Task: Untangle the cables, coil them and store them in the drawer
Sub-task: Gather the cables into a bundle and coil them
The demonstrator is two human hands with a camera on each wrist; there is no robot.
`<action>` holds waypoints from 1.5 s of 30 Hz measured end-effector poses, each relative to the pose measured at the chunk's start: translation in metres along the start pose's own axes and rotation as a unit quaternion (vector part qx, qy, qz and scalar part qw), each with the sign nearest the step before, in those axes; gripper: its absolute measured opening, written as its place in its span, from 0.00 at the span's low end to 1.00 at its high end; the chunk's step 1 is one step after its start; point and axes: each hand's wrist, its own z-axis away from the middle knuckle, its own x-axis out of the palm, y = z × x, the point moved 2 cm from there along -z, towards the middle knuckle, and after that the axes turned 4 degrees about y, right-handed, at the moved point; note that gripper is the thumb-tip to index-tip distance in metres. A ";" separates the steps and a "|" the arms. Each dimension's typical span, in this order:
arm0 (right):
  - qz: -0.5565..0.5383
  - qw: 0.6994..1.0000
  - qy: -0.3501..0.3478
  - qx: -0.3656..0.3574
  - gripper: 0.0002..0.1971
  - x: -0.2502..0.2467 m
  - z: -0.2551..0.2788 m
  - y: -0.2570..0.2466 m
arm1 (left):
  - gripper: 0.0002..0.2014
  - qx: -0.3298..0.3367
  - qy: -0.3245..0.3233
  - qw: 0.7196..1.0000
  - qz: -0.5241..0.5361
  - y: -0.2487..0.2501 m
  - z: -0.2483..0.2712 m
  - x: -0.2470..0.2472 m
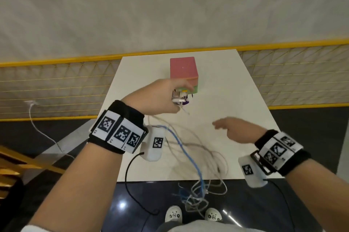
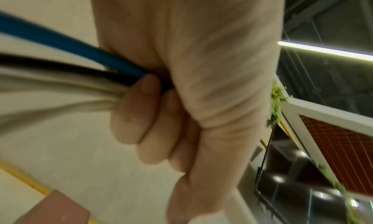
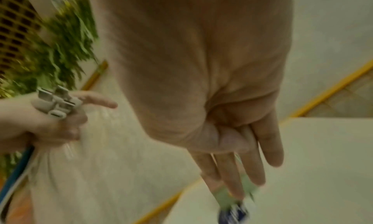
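So the cables (image 1: 190, 148) are one loose tangle, a blue one mixed in with a bunch of white or grey ones and what looks like a black one in the left wrist view. The bundle runs from the left hand (image 1: 160, 97) back across the tabletop (image 1: 226, 90) toward the person, spills over the near edge and hangs down in a messy clump above the shoes (image 1: 173, 214). The left hand is fisted tight around the gathered ends, with the plugs (image 1: 180, 97) sticking out past the fingers (image 2: 133, 115); the right wrist view shows a few pale connectors poking up out of that fist. The right hand (image 1: 234, 127) is to the right of the left one and nearer the person, fingers straight and spread, holding nothing, hovering over the tabletop just right of the tangle. It's pretty motion-blurred, so I can't tell if it's brushing any strand. Just beyond the left hand sits the little drawer box (image 1: 184, 73), pink on top with a green layer lower down. Can't tell if any drawer is open, the fist covers that side. Both wrists have black bands with printed marker squares.
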 end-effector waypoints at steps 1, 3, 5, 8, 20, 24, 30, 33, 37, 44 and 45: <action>-0.015 0.999 0.043 -0.014 0.32 -0.016 0.000 -0.006 | 0.23 0.008 0.033 0.999 0.043 0.002 -0.001 -0.003; -0.089 0.985 0.125 -0.076 0.32 -0.043 0.003 -0.027 | 0.15 0.027 0.083 0.988 0.125 0.012 -0.003 -0.002; -0.223 0.949 0.142 -0.169 0.33 -0.058 0.009 -0.059 | 0.07 0.040 0.118 0.976 0.176 0.023 -0.005 0.005; -0.384 0.893 0.067 -0.227 0.32 -0.056 0.014 -0.103 | 0.05 0.041 0.178 0.954 0.240 0.033 -0.011 0.014; -0.506 0.839 0.163 -0.121 0.18 -0.037 0.002 -0.132 | 0.24 0.034 0.308 0.876 0.370 0.023 -0.002 -0.013; -0.491 0.841 0.207 -0.094 0.22 -0.035 0.001 -0.128 | 0.13 0.000 0.302 0.853 0.426 0.023 -0.001 -0.011; -0.498 0.845 0.171 -0.099 0.24 -0.030 0.007 -0.127 | 0.10 -0.015 0.302 0.840 0.451 0.026 -0.008 0.003; -0.532 0.826 0.164 -0.094 0.20 -0.030 0.009 -0.129 | 0.11 -0.030 0.314 0.819 0.480 0.030 -0.013 0.011; -0.536 0.820 0.184 -0.081 0.13 -0.031 0.009 -0.124 | 0.16 -0.026 0.323 0.831 0.452 0.026 -0.018 0.016; -0.527 0.834 0.136 -0.090 0.12 -0.031 0.010 -0.118 | 0.23 -0.047 0.305 0.857 0.412 0.025 -0.022 0.019; -0.528 0.836 0.119 -0.091 0.13 -0.033 0.010 -0.118 | 0.25 -0.053 0.298 0.861 0.409 0.024 -0.023 0.020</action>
